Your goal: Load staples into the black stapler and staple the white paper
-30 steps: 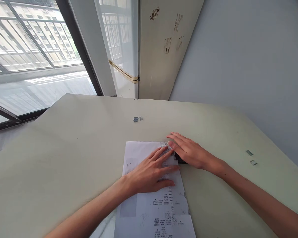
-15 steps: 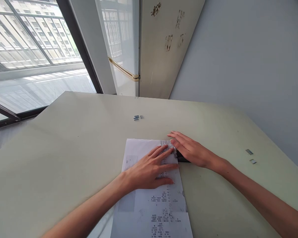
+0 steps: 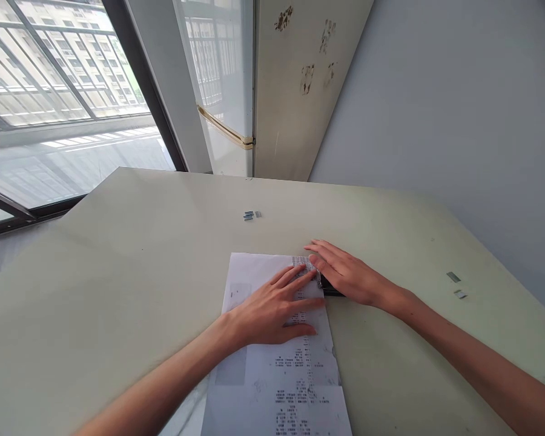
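Observation:
Printed white paper (image 3: 263,375) lies on the pale table, running down to the bottom of the view. My left hand (image 3: 279,306) rests flat on its upper part, fingers spread toward the right edge. At the paper's upper right edge is a black stapler-like tool (image 3: 332,290), mostly hidden under my right hand (image 3: 345,272). That hand lies over the tool, palm down with its fingers stretched out to the left, the fingertips just beyond the paper's top right corner. Whether the paper sits inside the tool is hidden.
Several small staple strips (image 3: 249,215) lie beyond the paper on the table (image 3: 118,260). Two more strips (image 3: 453,277) are at the right. Behind the table stand a fridge (image 3: 295,121), a grey wall (image 3: 445,103) and a window at the left.

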Demonstrator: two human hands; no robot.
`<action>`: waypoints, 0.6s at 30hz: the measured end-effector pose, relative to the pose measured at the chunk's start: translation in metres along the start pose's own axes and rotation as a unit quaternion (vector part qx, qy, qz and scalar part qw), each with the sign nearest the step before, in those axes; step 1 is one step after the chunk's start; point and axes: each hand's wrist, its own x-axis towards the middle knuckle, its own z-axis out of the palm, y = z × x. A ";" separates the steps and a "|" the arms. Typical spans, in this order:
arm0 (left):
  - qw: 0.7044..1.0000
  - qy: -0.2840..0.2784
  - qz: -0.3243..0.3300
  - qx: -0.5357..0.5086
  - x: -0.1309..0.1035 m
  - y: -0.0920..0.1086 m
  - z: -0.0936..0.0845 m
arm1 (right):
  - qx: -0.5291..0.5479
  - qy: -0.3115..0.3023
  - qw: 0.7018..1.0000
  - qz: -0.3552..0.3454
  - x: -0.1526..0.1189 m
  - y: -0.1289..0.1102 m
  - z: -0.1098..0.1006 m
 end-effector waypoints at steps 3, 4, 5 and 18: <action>1.000 -0.001 0.001 -0.001 0.000 0.001 0.000 | 0.001 -0.001 1.000 0.002 -0.001 -0.001 0.000; 1.000 -0.001 -0.001 -0.001 0.001 0.001 0.000 | 0.002 -0.001 1.000 0.003 -0.001 -0.001 0.000; 1.000 -0.002 -0.003 -0.001 0.001 0.001 -0.001 | 0.002 -0.001 1.000 0.003 -0.001 -0.002 0.000; 1.000 -0.005 -0.002 0.008 0.001 0.003 0.001 | -0.005 0.012 1.000 -0.009 0.001 -0.001 0.001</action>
